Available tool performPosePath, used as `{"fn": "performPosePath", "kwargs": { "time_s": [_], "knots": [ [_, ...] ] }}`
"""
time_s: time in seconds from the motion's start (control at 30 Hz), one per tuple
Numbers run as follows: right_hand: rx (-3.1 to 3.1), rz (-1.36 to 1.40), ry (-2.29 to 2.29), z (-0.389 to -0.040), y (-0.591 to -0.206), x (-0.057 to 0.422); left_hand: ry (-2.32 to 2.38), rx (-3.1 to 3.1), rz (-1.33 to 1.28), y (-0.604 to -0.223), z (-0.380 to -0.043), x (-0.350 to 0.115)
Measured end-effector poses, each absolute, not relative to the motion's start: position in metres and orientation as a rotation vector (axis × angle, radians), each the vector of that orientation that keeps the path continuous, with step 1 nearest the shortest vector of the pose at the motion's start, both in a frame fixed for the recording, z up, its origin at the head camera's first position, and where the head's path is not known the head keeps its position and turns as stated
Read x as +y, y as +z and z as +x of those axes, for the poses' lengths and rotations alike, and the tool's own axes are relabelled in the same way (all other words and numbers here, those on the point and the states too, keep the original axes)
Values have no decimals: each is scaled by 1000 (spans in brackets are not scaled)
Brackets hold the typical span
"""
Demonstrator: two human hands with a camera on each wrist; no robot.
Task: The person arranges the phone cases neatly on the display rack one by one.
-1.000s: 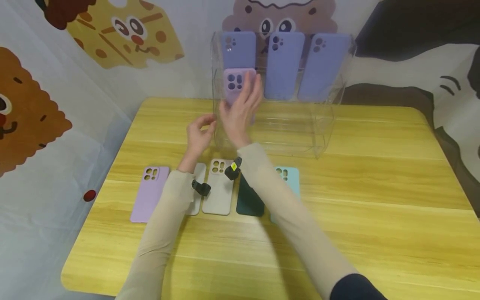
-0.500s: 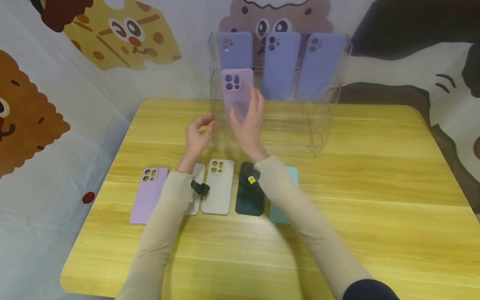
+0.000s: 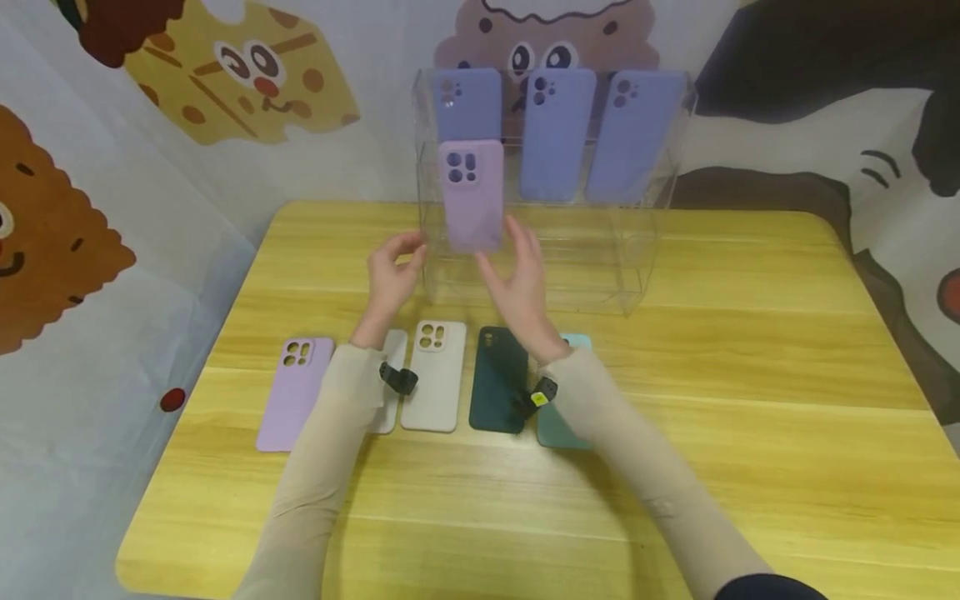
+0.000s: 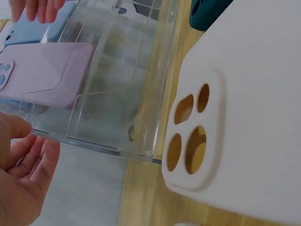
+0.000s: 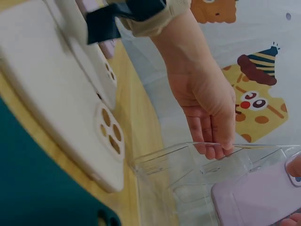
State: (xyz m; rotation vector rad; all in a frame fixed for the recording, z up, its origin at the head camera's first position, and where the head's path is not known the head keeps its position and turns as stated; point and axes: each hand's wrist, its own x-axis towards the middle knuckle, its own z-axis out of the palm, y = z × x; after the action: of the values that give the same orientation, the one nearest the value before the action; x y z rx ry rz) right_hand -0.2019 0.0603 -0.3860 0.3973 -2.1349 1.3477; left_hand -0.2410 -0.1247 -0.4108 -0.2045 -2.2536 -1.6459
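Rack (image 3: 573, 258) sits pinched at its left edge by your left hand (image 3: 393, 271), presumably for steadiness. Your right hand's (image 3: 522, 287) fingers are apart, gripping nothing, beside the pink case (image 3: 474, 212), which leans one tier below the left blue case (image 3: 480, 112), likely so both show.

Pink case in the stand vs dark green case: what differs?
Colour: the pink case is pale, the green case dark.
Pose: the pink case is propped up in the stand, the green case lies flat on the table.
Shared: both phone cases, camera cutouts upper left in the head view.
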Motion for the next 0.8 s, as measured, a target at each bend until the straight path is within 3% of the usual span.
{"fn": "performPosePath", "kwargs": {
  "time_s": [0.8],
  "knots": [
    [-2528,389,1345,-132,-417,113,-1649,-2270,-177,-402,-235,-122]
  ]
}}
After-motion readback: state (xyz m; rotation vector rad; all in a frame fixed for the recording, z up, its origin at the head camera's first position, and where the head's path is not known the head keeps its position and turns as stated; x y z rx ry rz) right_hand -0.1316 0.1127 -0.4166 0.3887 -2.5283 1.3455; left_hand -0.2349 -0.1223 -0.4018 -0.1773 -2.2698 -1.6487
